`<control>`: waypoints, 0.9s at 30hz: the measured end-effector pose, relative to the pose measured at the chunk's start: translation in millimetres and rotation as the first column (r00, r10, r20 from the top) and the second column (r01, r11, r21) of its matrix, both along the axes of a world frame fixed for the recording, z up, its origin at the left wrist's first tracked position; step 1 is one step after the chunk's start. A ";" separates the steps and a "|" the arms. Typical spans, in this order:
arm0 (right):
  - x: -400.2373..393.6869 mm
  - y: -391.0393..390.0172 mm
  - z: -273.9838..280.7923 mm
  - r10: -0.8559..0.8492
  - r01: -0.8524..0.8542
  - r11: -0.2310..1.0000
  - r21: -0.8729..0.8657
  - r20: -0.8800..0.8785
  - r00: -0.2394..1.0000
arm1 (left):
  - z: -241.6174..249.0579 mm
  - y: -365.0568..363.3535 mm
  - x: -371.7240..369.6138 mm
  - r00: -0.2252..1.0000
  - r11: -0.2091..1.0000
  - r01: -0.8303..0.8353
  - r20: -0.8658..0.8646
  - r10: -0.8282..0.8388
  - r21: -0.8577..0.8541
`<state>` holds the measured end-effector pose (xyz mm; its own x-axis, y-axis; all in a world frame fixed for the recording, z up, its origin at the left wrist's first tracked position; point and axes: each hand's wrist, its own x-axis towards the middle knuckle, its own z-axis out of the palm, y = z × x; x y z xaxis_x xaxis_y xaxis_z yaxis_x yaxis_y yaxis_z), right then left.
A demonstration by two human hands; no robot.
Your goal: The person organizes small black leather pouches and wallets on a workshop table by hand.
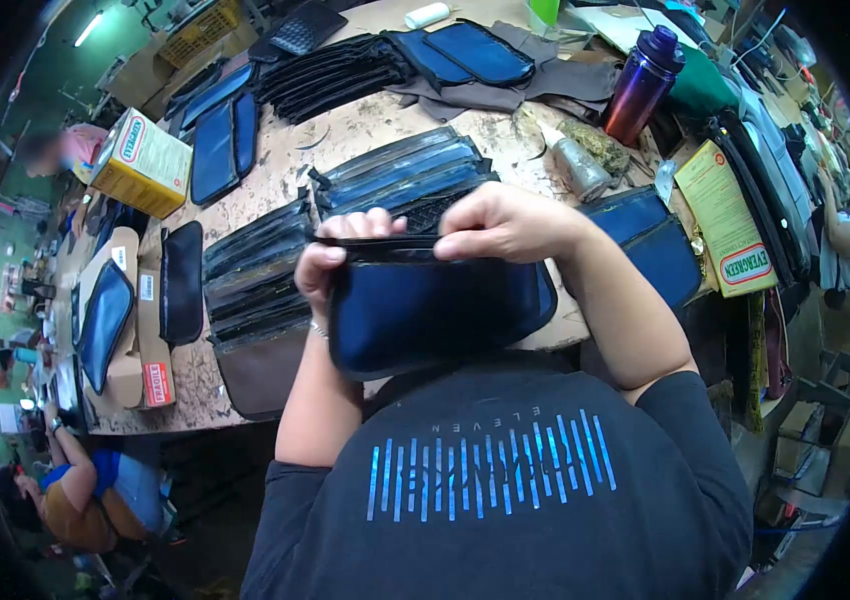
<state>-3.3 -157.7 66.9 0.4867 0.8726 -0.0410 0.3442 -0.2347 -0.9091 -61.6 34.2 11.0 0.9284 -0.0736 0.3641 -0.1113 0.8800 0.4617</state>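
Note:
A dark blue pouch (425, 315) with a black strip along its top edge is held up in front of my chest. My left hand (323, 265) grips its upper left corner, the thumb on the near side and some fingers behind the edge. With thumb and curled fingers, my right hand (505, 225) pinches the black strip right of its middle. Behind the pouch, stacked dark panels with black strips (395, 165) lie fanned out on the worktable (335, 125). Another fanned stack (255, 265) lies to the left, partly covered by my left hand.
A yellow-and-white can (143, 165) stands at the left, beside an open cardboard box (153, 345) holding a blue pouch. To the right are a purple bottle (645, 85), a small glue container (580, 165), and another yellow can (728, 220). Other people work at both sides.

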 end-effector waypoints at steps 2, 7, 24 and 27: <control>8.9 -18.8 -14.0 0.012 -0.011 0.999 0.037 -0.032 0.999 | 11.4 7.0 -6.2 0.996 0.997 -0.060 -0.072 0.056 -0.050; -5.6 -19.1 13.0 0.055 -0.073 0.975 0.212 0.091 0.994 | 78.4 -12.2 -28.9 0.933 0.499 -0.338 0.215 0.288 0.798; 28.0 -73.1 -76.4 0.284 0.181 0.694 0.696 -0.497 0.820 | 90.0 -15.2 35.8 0.880 -0.359 -0.224 0.030 -0.474 0.906; 23.6 -80.5 -71.7 0.232 0.202 0.714 0.671 -0.498 0.836 | 81.9 -14.1 38.0 0.890 -0.287 -0.110 -0.034 -0.455 0.952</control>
